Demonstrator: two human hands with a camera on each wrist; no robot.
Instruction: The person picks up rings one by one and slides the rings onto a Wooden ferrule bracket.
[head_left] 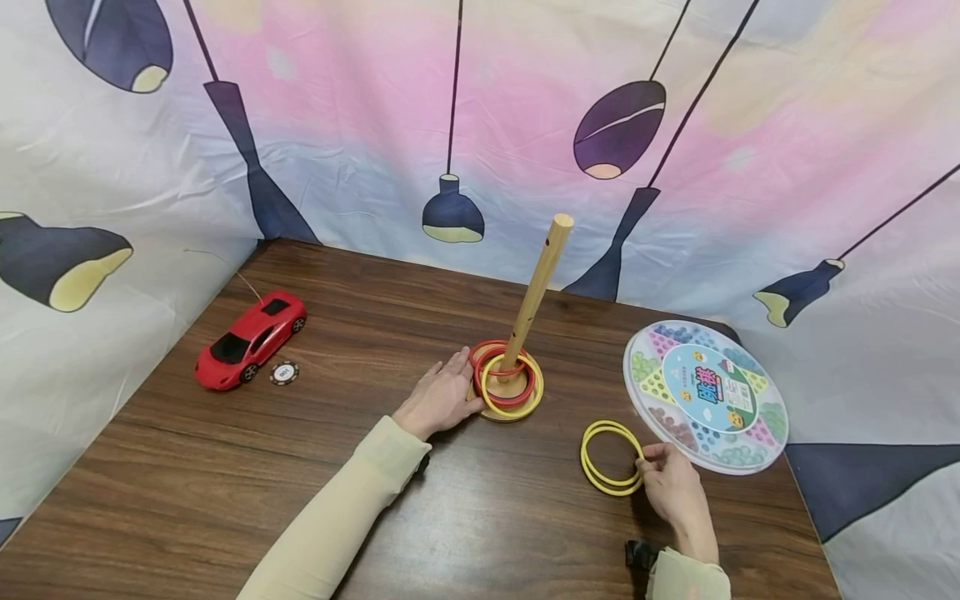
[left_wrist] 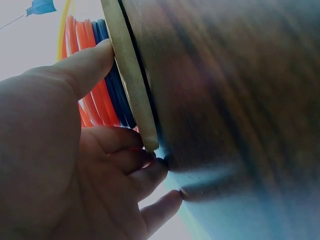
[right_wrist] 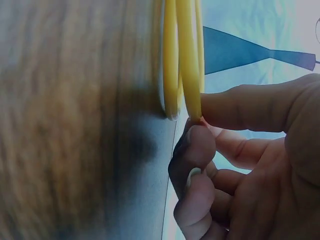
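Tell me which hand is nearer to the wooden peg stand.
Left. The left hand touches the edge of the wooden peg stand at its base, while the right hand is away near the table's front, pinching the loose yellow rings.

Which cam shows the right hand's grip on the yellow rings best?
Right wrist: the right hand pinches one of the yellow rings edge-on, close up. Head shows both rings whole on the table, grip small. Left wrist shows neither.
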